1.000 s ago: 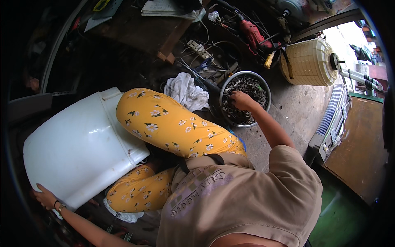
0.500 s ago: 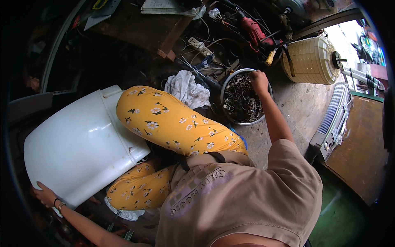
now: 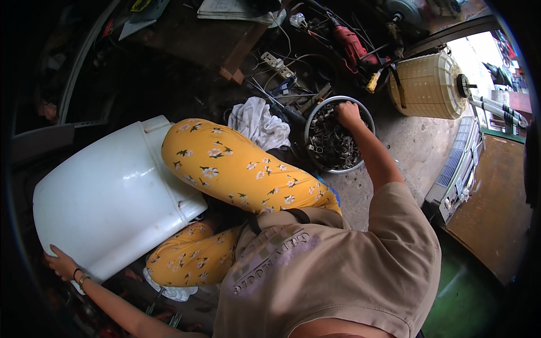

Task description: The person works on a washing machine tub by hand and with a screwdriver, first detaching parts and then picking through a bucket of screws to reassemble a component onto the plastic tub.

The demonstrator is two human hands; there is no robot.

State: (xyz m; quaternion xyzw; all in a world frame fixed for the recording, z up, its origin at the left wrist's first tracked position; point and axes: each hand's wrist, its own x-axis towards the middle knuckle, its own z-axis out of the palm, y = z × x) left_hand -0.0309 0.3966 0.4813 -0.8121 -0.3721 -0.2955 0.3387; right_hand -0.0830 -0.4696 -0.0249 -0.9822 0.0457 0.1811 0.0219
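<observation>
Cluttered workshop floor is filling the view, grey concrete [image 3: 411, 152] lying bare at the right and tangled tools and cables crowding the far side. Largest of all, a big white plastic tub [image 3: 107, 208] is lying on its side at the left, pressing against the person's knee in yellow flowered trousers [image 3: 236, 169]. At the far right a cream ribbed drum [image 3: 427, 85] is lying on its side, well apart from the tub. Between them, a round metal basin [image 3: 335, 135] is sitting on the floor, holding a dark heap of small metal parts, too small to tell apart. Just left of the basin a crumpled white cloth [image 3: 259, 123] is lying. A red power drill [image 3: 348, 44] is resting further off, beyond the basin.

The left hand [image 3: 61, 263] is reaching to the near left, its fingers spread open and pressing flat against the lower rim of the tub. The right hand [image 3: 347, 112] is reaching into the far edge of the basin, fingers curled down among the parts; whether they are gripping any piece I cannot tell.
</observation>
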